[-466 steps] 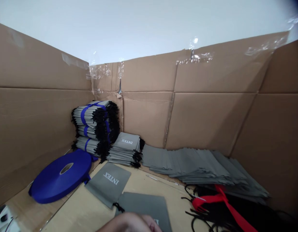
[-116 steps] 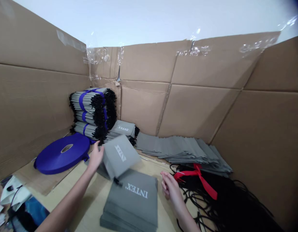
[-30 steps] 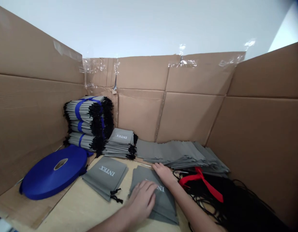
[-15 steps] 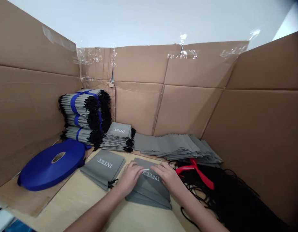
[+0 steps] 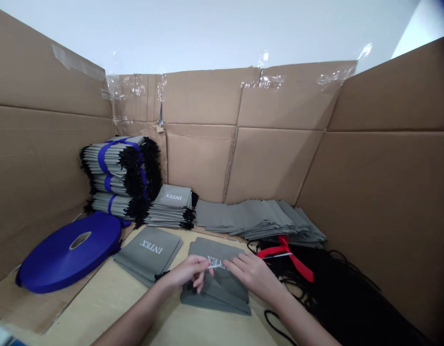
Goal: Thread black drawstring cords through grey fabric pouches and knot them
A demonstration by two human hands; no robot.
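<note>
Both my hands rest on a small stack of grey drawstring bags (image 5: 222, 293) on the wooden table. My left hand (image 5: 186, 274) is closed in a pinch on the top bag's edge, next to its white lettering. My right hand (image 5: 252, 276) is closed too, its fingers pinching a thin silvery rod (image 5: 277, 255). The rod runs from between my hands out towards the red ribbon. A second grey stack printed INTEX (image 5: 150, 247) lies just to the left of my left hand.
A big blue ribbon roll (image 5: 68, 250) lies at the left. Bag bundles tied with blue ribbon (image 5: 116, 175) and a loose INTEX stack (image 5: 171, 206) fill the back corner. Flat grey bags (image 5: 258, 218) line the back. Black cords (image 5: 337, 293) with a red ribbon (image 5: 285, 250) lie right. Cardboard walls (image 5: 272, 158) enclose everything.
Both hands went from lying flat on the stack to pinching at the top bag's edge. The thin rod now shows beyond my right hand. The view has shifted slightly to the right.
</note>
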